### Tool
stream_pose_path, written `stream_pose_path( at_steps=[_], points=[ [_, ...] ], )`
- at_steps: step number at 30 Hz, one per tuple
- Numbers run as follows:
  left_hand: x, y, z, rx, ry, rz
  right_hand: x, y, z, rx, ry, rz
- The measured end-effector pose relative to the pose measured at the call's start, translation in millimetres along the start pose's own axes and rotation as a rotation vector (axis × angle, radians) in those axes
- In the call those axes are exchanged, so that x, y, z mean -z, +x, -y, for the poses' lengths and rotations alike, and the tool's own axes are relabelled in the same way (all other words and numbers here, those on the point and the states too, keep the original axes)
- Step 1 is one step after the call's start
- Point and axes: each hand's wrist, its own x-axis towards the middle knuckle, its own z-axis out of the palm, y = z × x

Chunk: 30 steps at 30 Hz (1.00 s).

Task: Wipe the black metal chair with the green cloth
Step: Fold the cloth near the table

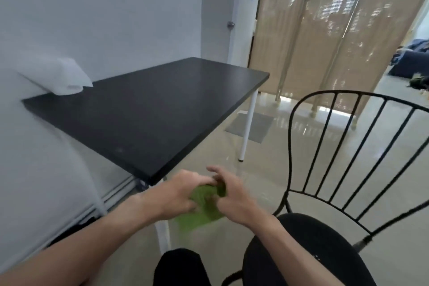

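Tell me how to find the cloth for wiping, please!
Start at the big black table against the wall, then look down past its near corner to where two hands meet. The left hand and right hand hold the green cloth bunched between them. It is the only bright green thing, left of the black metal chair.

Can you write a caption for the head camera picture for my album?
Both hands, left and right, hold a green cloth beside the black chair.
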Motion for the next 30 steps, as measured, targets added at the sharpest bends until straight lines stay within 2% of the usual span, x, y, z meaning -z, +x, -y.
stream_pose_path(
  at_steps=[7,10,13,15,17,19,21,26,30],
  points=[
    [95.7,-41.0,19.6,0.155,-0.114,-0.392,9.0,59.2,66.4,0.21,-0.024,-0.078],
    [120.7,-38.3,46.0,0.241,-0.038,-0.572,-7.4,100.4,94.2,0.285,-0.15,-0.146],
    [126.4,-30.0,80.5,0.32,0.088,-0.614,-35.2,130.3,111.1,0.284,-0.317,-0.238],
    [119.3,-23.5,101.7,0.449,0.283,-0.591,-55.8,137.6,115.1,0.241,-0.491,-0.314],
    [105.6,-19.1,112.8,0.571,0.445,-0.556,-76.3,135.3,116.1,0.174,-0.502,-0.241],
    [91.5,-17.0,118.6,0.535,0.366,-0.504,-95.0,133.7,108.5,0.11,-0.493,-0.128],
    [84.5,-16.2,122.9,0.469,0.293,-0.371,-105.2,136.6,97.9,0.081,-0.582,-0.068],
    [95.6,-12.7,138.8,0.501,0.374,-0.138,-96.6,157.0,103.5,-0.068,-0.657,0.147],
    [106.6,-6.4,151.8,0.484,0.441,-0.03,-89.2,174.9,97.6,-0.035,-0.673,0.203]
  ],
)
